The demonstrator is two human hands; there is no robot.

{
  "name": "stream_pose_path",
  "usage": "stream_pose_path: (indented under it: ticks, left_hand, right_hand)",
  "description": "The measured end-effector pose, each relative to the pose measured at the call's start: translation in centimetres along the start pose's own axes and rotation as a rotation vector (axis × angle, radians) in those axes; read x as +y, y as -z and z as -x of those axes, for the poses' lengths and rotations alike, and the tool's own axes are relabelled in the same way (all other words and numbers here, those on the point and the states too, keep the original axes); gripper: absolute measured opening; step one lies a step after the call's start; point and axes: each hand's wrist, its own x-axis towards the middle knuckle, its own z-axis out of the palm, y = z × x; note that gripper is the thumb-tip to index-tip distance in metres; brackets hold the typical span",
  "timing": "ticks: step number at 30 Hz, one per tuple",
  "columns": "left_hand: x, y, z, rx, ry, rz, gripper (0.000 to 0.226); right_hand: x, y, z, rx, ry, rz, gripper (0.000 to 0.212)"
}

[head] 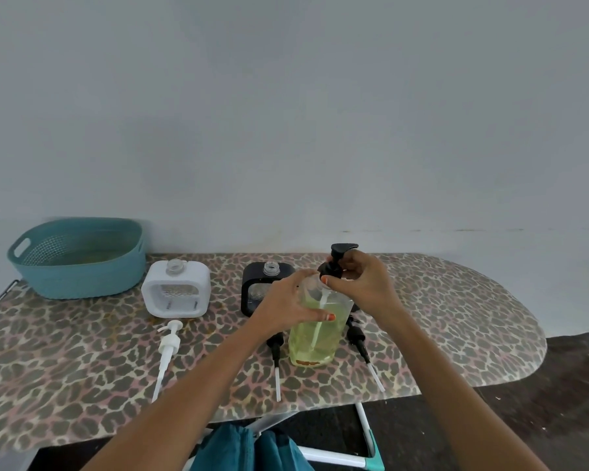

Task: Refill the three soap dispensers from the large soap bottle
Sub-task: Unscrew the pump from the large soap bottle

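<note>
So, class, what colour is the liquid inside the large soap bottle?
The large soap bottle holds yellow-green liquid; head view.

The board cover [82, 368] wears a leopard print in brown, tan and pink; the basket [82, 282] is teal. Beside a white dispenser [199, 283] and a black dispenser [252, 278], the clear bottle [341, 302] holds yellow-green soap [315, 346] and has a black pump [334, 266].

Leopard-print ironing board [82, 362] against pale wall [286, 113].

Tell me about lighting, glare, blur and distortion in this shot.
Head view: soft, even light with only faint shadows; no strong glare on the large soap bottle; wide-angle lens bows the edge of the ironing board; the teal basket looks slightly soft.
</note>
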Motion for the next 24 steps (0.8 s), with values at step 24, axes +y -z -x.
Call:
stream_pose_path:
  ticks: [24]
  left_hand:
    - [0.1, -0.1, 0.1, -0.005, -0.004, -0.009, 0.077]
  right_hand:
    - [0.5, -1.2, 0.6, 0.042, -0.032, 0.019, 0.029]
